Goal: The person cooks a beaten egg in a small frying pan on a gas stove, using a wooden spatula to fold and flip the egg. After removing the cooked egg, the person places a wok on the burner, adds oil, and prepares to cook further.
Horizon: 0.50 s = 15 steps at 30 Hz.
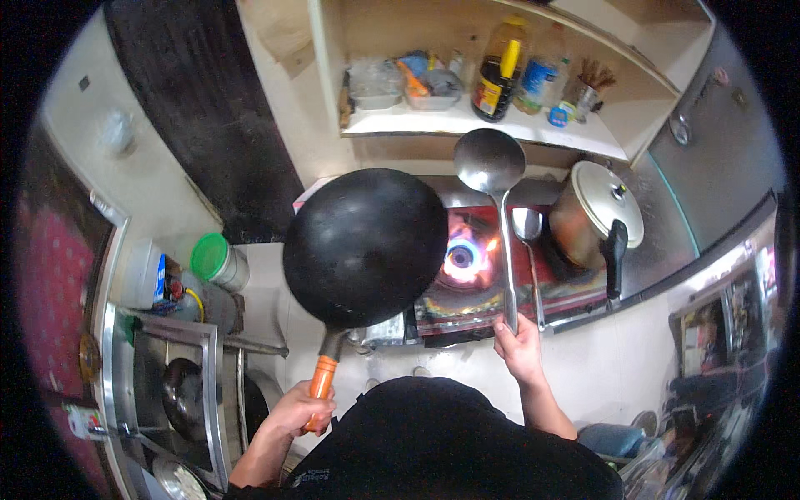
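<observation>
My left hand (pixel 302 407) is wrapped round the orange handle of a black wok (pixel 365 248). The wok is lifted to the left of a lit gas burner (pixel 462 260); its smooth dark face shows no food. In my right hand (pixel 520 350) is the long handle of a steel ladle (pixel 490 158), its bowl up toward the shelf. To the right of the flame, a metal turner (pixel 527 225) lies on the red stove top (pixel 575 287).
A lidded pressure cooker (pixel 575 212) stands right of the stove, its black handle pointing toward me. A shelf (pixel 400 123) behind holds plastic tubs, a dark sauce bottle (pixel 498 79) and a chopstick holder (pixel 587 96). On the left are a green-lidded bucket (pixel 218 258) and a metal rack (pixel 212 392).
</observation>
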### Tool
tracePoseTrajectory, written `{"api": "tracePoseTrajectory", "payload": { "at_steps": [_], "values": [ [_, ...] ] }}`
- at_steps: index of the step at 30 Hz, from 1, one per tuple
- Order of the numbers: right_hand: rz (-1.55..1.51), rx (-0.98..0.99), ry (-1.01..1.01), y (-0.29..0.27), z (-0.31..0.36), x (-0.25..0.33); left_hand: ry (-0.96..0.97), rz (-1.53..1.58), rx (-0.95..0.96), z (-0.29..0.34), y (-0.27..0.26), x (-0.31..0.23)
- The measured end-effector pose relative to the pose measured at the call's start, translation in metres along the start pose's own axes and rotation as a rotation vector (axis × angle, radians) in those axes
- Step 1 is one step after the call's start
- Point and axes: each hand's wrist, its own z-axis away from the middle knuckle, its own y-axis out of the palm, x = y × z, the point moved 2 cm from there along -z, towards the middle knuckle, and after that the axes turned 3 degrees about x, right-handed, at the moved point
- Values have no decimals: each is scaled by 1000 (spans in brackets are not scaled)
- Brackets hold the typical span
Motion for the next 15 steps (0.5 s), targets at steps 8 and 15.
{"api": "tracePoseTrajectory", "payload": {
  "at_steps": [8,15],
  "values": [
    [200,-233,-18,-45,26,-32,-85,-272,176,-114,53,-33],
    [304,-351,18,-61,32,-51,-97,-204,265,-149,81,-31]
  ]
}}
